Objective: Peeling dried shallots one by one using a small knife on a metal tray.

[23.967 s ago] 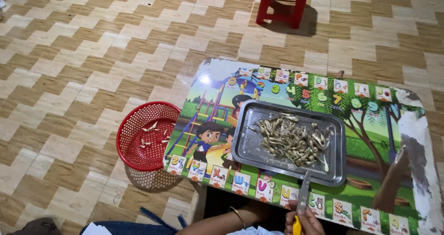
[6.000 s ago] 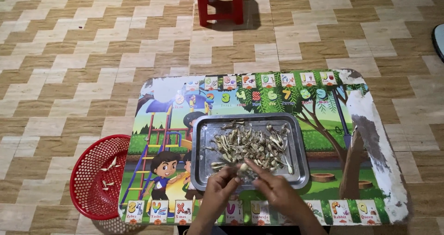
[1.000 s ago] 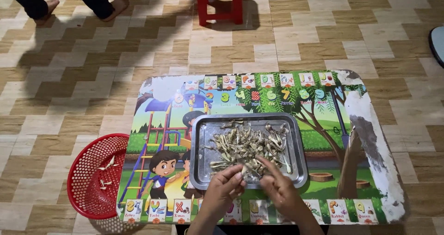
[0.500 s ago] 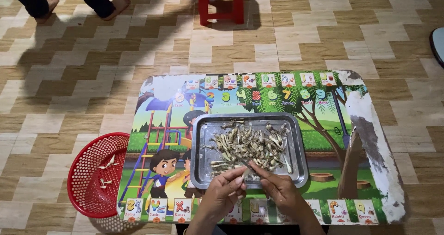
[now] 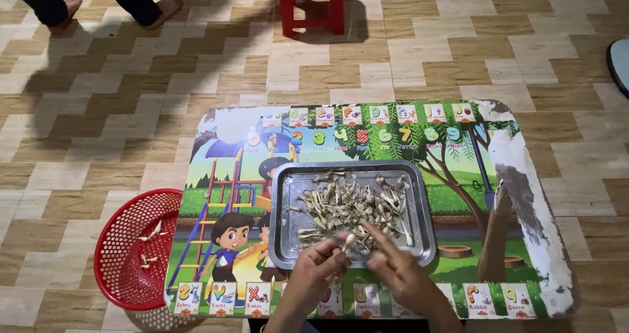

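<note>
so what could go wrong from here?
The left hand pinches one small dried piece loosely over the steel tray; it could slip back into the pile. The red basket sits off the table edge, so a toss may miss. The right hand could scatter pieces.

Silver-grey metal tray (image 5: 285,221), pale tan dried pieces (image 5: 347,205), red mesh plastic basket (image 5: 114,254), cartoon-printed multicolour worktop (image 5: 458,189), tan-and-cream zigzag tiled floor (image 5: 131,90), red plastic stool (image 5: 314,5).

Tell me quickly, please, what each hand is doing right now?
Left hand: fingers pinched on a small dried fish over the metal tray.
Right hand: fingers extended over the tray, blurred; a hold cannot be told.
</note>
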